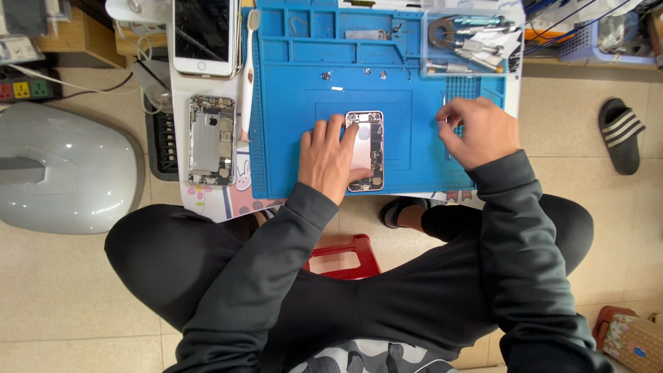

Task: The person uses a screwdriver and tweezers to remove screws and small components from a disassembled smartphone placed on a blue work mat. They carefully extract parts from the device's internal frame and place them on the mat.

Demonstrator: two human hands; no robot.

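While pinning opened phone (369,148) flat, left hand (330,157); at 3 o'clock, right hand (476,130) pinching tweezers (445,124): slip risks scratching board.

Bare blue mat (414,131) between hands; clear parts tray (466,43) blocks far-right corner.

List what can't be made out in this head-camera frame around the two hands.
- Opened phone: its left half is hidden under the left hand.
- Thin tool in the right hand: too small to identify, its lower part hidden by the fingers.
- Small parts on the blue mat: too small to identify.
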